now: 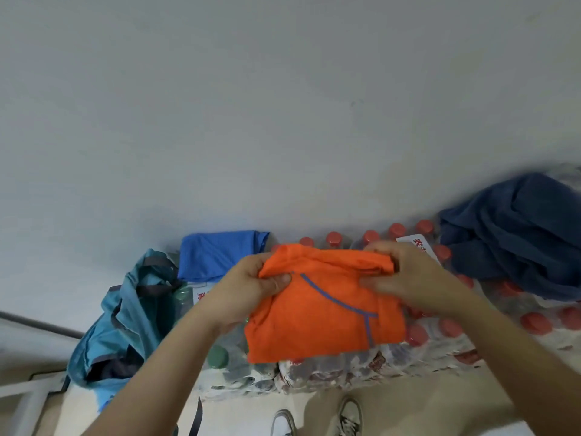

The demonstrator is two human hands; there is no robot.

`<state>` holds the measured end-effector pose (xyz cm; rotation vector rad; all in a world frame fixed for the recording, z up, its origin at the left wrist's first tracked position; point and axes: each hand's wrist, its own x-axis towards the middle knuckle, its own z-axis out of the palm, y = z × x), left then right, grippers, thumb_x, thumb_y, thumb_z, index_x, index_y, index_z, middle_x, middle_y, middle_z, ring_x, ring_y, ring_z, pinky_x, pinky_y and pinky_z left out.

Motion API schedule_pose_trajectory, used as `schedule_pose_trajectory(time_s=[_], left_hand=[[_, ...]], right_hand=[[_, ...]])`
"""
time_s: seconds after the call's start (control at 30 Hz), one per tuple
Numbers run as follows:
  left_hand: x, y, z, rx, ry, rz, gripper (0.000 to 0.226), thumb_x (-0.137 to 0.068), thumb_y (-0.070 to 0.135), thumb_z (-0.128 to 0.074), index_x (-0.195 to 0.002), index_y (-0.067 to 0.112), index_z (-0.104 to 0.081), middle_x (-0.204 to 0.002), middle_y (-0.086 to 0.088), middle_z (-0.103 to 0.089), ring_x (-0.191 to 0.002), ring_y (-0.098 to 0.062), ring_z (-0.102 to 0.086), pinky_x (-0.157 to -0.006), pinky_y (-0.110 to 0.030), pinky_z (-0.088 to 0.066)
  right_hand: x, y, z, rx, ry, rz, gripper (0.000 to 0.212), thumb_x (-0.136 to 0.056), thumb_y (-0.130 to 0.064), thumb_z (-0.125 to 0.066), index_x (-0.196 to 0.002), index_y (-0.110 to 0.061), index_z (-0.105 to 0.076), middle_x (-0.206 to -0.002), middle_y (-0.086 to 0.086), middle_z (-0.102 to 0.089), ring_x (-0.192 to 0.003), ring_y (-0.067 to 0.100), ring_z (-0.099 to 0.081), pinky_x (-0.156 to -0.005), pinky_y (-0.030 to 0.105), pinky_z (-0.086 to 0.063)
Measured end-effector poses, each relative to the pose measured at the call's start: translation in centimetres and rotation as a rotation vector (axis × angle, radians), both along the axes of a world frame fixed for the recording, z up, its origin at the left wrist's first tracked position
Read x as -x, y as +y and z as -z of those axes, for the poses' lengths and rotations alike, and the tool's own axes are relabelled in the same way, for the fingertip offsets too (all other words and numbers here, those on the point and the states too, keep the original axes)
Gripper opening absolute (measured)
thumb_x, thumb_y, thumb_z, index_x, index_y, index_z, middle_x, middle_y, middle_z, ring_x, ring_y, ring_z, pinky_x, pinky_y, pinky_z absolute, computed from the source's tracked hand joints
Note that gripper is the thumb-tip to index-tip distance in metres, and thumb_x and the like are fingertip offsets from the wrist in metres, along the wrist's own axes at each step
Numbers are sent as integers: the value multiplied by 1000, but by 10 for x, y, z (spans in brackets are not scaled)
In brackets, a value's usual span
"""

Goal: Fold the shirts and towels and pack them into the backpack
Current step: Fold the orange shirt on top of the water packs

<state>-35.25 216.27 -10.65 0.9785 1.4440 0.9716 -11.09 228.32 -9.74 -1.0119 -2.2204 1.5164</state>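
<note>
Orange shirt (323, 309) gripped between left hand (251, 287), right hand (405, 278).

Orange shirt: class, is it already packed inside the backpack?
No, the left hand and right hand grip the orange shirt over the bottles; the backpack lies apart.

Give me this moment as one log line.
step: folding orange shirt | left hand: grips it | right hand: grips it | backpack: open | blue cloth: folded

Soft, even light; slight motion blur, wide-angle bending at edges.
</note>
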Motion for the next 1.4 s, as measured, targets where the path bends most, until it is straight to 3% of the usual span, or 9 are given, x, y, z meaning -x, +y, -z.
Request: schedule_pose_trajectory(time_s=[0.17,0.3,0.43,0.53,0.9,1.03,1.13,1.23,1.4], left_hand=[[-21,-9,41,227,134,-299,21,-88,12,-65,-108,11,-60,-99,-5,-71,-91,-21,-68,-82,-39,-55],[-27,-21,61,179,482,-454,38,-86,21,-67,-115,26,-44,-95,9,-58,-89,-17,-59,-77,-32,-45],[-29,-31,60,10,273,-566,50,-82,5,-69,-116,29,-41,-94,-1,-59,-72,-1,-61,-64,-18,-47],[-32,-50,57,-35,-15,-509,65,-76,0,-76,-122,30,-42,-111,-1,-61,-90,-10,-66,-74,-28,-56],[-61,-77,58,135,-23,-708,20,-76,0,-75,-84,18,-75,-81,-20,-69,-69,-22,-59,-67,-39,-53],[-50,-77,30,78,-87,-359,45,-69,-6,-63,-102,22,-74,-87,-7,-71,-79,-19,-64,-78,-31,-50],[-39,-70,23,-77,443,-25,66,-63,-5,-44,-119,25,-63,-99,7,-64,-89,-9,-64,-77,-10,-47],[-24,-48,29,-343,1221,190,40,-72,20,-43,-99,31,-70,-84,5,-56,-75,-21,-57,-61,-29,-51],[-23,-7,13,-521,1579,435,23,-78,28,-46,-82,28,-69,-129,-1,-47,-120,-27,-42,-102,-49,-30]], right_hand=[[34,26,30,42,-206,107,25,-74,-13,-73,-93,-28,-65,-87,-4,-65,-86,19,-63,-76,35,-50],[51,-10,53,-551,-447,199,58,-87,-37,-50,-140,-18,-41,-131,11,-52,-122,31,-49,-99,39,-43],[66,-66,88,-741,-404,-33,58,-89,-48,-36,-141,-24,-44,-144,6,-48,-134,24,-43,-108,42,-37],[69,-76,108,-755,-494,-66,54,-92,-51,-33,-139,-29,-47,-146,2,-45,-135,20,-42,-109,41,-25],[81,-82,110,-783,-449,-90,50,-94,-45,-32,-139,-27,-46,-148,2,-42,-137,18,-38,-107,42,-18],[84,-74,107,-564,-267,-99,60,-86,-55,-29,-137,-29,-47,-149,-8,-39,-139,8,-31,-110,25,-6],[78,-62,104,-347,-122,-110,58,-84,-56,-35,-132,-29,-53,-147,-14,-40,-137,-5,-22,-107,15,-2],[75,-56,103,-261,-93,-175,38,-90,-25,-52,-127,-28,-59,-142,-12,-48,-136,-3,-30,-112,22,-11],[72,-51,82,307,306,101,40,-91,8,-47,-106,-23,-67,-104,-15,-70,-104,-2,-61,-90,18,-44]])
